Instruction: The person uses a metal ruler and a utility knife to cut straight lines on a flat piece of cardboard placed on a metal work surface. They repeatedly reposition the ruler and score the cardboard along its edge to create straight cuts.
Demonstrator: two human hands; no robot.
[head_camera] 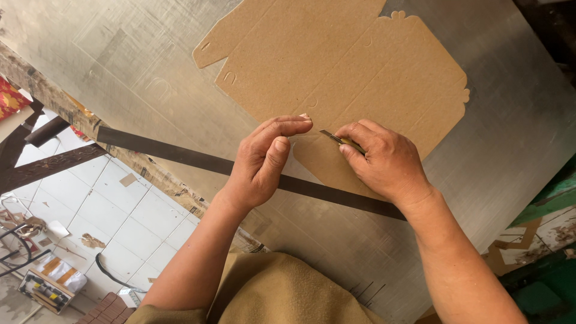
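R hand (384, 161) gripping knife (341, 140), blade pointing up-left, on cardboard (336, 66), L hand (264, 159) beside

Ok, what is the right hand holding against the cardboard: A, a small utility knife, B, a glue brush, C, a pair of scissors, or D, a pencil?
A: the right hand grips a small utility knife, its thin blade pointing toward the left hand, which presses on the edge of the flat cardboard cutout.

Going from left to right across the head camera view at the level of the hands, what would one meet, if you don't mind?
Tiled floor → left hand → knife → right hand → metal tabletop.
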